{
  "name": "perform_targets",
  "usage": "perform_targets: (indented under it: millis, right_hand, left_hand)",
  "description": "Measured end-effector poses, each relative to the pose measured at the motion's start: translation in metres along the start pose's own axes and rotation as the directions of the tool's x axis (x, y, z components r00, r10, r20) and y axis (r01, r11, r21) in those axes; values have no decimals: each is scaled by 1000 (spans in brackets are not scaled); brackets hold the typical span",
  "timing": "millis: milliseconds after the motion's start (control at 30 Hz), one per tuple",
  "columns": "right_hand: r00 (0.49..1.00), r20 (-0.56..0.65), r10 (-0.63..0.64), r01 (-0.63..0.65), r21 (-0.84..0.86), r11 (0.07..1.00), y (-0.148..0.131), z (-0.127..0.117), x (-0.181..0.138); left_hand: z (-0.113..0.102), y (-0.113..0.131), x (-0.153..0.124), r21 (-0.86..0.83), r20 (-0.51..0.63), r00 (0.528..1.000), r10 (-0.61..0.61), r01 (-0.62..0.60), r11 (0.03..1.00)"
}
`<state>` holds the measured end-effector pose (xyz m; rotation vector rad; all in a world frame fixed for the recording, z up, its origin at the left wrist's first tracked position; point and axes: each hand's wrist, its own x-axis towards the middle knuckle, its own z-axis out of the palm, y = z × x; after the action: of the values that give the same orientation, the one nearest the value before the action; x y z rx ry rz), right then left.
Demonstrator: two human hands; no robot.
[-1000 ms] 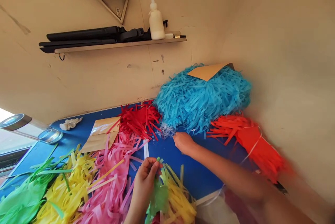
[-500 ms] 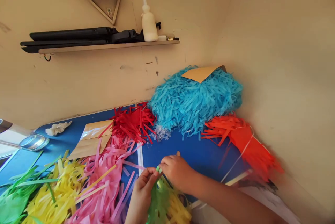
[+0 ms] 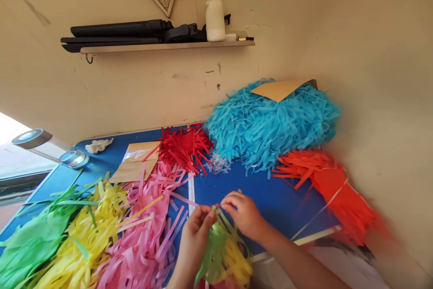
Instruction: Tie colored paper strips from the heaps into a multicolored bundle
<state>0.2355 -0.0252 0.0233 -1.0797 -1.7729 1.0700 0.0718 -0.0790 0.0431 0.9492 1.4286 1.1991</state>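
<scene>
My left hand (image 3: 196,230) pinches the top of a green tissue-paper tassel (image 3: 214,249), whose fringe hangs below the fingers. Yellow paper strips (image 3: 237,262) hang right beside the green ones, under my right hand (image 3: 244,214). The right fingers are pinched together just right of the tassel's top; what they grip, if anything, is too small to make out. Left of the hands lie heaps of pink strips (image 3: 142,230), yellow strips (image 3: 91,235) and green tissue paper (image 3: 37,239).
Blue fringed paper (image 3: 270,122) forms a big pile against the wall, a brown card (image 3: 282,89) on top. Red strips (image 3: 184,147), an orange tied bundle (image 3: 333,190), a brown packet (image 3: 135,165) and a glass bottle (image 3: 54,149) lie around the blue table (image 3: 257,192). Above hangs a shelf (image 3: 169,47).
My right hand has drawn slightly away from the left fingers, to the right. The left hand keeps its pinch on the green tassel. The whole view has shifted, with things now further right.
</scene>
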Motion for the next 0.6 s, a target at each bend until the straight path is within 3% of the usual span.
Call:
perform_targets:
  millis: [33,100,167,267,400,600]
  right_hand:
    - [990,-43,131,-119,208,971,-2,1,0]
    - [936,-37,351,-268,572,775,-8,4,0]
    - [892,24,452,-305,770,561,-14,11,-1]
    - [862,100,498,-324,863,388,-23,20,-6]
    - [844,117,523,-332,881,338,-30,25,-10]
    - [865,10,501,-287,829,480,-25,27,-16]
  left_hand:
    - [0,3,-1,128,-42,993,108,-101,987]
    - [0,11,-4,333,-33,962,272,-246,910]
    - [1,17,-6,383,34,960,276,-268,884]
    - [5,19,-7,343,41,982,185,-187,921]
    - [7,14,-8,337,5,982,190,-180,924]
    - [7,14,-10,452,5,933,359,-322,832]
